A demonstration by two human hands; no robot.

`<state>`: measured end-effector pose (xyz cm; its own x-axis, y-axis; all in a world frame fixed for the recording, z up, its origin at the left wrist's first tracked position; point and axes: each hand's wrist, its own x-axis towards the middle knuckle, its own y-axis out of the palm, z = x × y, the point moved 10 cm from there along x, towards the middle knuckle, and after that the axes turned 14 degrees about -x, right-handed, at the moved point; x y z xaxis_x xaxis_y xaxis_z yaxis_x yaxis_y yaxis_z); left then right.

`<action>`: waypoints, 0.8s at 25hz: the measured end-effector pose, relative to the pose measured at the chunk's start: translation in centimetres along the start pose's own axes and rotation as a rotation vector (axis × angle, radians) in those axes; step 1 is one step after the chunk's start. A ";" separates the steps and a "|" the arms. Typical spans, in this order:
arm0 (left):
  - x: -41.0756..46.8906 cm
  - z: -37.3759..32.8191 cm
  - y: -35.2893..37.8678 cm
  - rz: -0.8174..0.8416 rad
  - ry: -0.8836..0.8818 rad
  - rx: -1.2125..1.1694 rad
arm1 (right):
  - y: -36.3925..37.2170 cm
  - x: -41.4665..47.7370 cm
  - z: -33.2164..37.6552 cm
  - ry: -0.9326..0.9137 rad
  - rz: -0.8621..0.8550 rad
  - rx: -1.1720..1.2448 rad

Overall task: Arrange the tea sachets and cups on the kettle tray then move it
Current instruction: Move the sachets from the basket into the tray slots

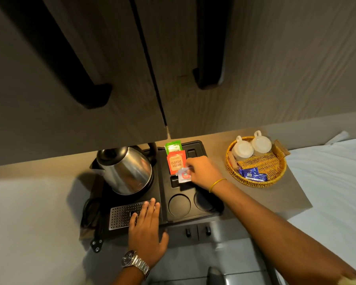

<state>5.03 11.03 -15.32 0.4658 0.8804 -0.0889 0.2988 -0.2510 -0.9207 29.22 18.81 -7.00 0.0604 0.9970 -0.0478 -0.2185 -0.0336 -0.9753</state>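
Here we see the black tray [195,214] on the tabletop [261,194], its near edge overhanging slightly. The kettle [125,171] stands on the tray's left half, with a perforated metal grille [121,214] in front of it. Our left hand [146,233] lies flat, fingers extended, across the grille's right end and the tray's front edge; its grip is open and holds nothing. Our right hand [203,171] reaches over the tray's right half, its grip pinched closed on a small pale sachet [184,175] with a red mark, held just above a rectangular slot. Behind it, an orange sachet [176,164] reading "CLASSIC ASSAM" stands in a slot, and a green sachet [173,147] stands just behind that. Two round cup recesses [179,205] at the tray's front are bare. To the right, apart from the tray, a wicker basket [255,183] holds two white cups [243,150] upside down side by side, plus blue sachets [252,174] near its front rim.
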 end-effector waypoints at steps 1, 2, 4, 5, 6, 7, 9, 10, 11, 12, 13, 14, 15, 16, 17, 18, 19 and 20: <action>0.0 0.0 0.0 0.004 0.003 -0.005 | 1.2 0.7 1.0 -0.033 0.023 -0.078; 0.0 0.1 0.0 0.010 0.003 -0.009 | 2.4 1.1 1.7 -0.056 0.040 -0.139; 0.0 0.1 0.1 0.025 -0.004 -0.015 | 4.1 1.4 2.5 -0.082 0.039 -0.191; 0.0 0.2 0.1 0.030 -0.008 -0.019 | 4.6 1.5 2.7 -0.090 0.023 -0.191; 0.0 0.3 0.2 0.032 -0.012 -0.023 | 5.0 1.4 2.7 -0.095 0.006 -0.181; 0.1 0.4 0.2 0.035 -0.015 -0.028 | 5.3 1.2 2.7 -0.096 -0.010 -0.165; 0.0 0.5 0.4 0.041 -0.015 -0.027 | 5.4 0.7 2.6 -0.095 -0.064 -0.131; 0.0 0.6 0.4 0.041 -0.012 -0.024 | 5.4 0.4 2.6 -0.096 -0.093 -0.122; 0.1 0.5 0.4 0.039 -0.007 -0.026 | 5.4 0.1 2.5 -0.093 -0.107 -0.114; 0.1 0.6 0.4 0.036 -0.007 -0.029 | 5.4 -0.2 2.5 -0.090 -0.113 -0.098; 0.1 0.6 0.4 0.033 -0.005 -0.033 | 5.3 -0.5 2.3 -0.078 -0.121 -0.069; 0.2 0.5 0.4 0.032 -0.001 -0.033 | 4.8 -1.0 1.8 -0.056 -0.141 -0.029; 0.2 0.5 0.4 0.027 0.006 -0.027 | 3.9 -1.5 1.1 -0.023 -0.181 0.024; 0.2 0.5 0.5 0.024 0.014 -0.018 | 2.7 -2.4 -0.1 0.013 -0.240 0.076; 0.2 0.6 0.4 0.021 0.022 -0.006 | 1.1 -3.4 -1.6 0.045 -0.314 0.117; 0.2 0.5 0.5 0.020 0.030 0.002 | -0.6 -4.7 -3.7 0.082 -0.394 0.135; 0.2 0.5 0.5 0.020 0.034 0.008 | -2.2 -6.1 -6.2 0.137 -0.464 0.137; 0.2 0.5 0.5 0.020 0.035 0.011 | -3.5 -7.7 -9.2 0.214 -0.516 0.134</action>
<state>4.90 11.31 -15.93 0.5000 0.8609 -0.0940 0.2804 -0.2636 -0.9230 38.53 10.63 -5.17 0.3850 0.8451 0.3709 -0.2289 0.4767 -0.8487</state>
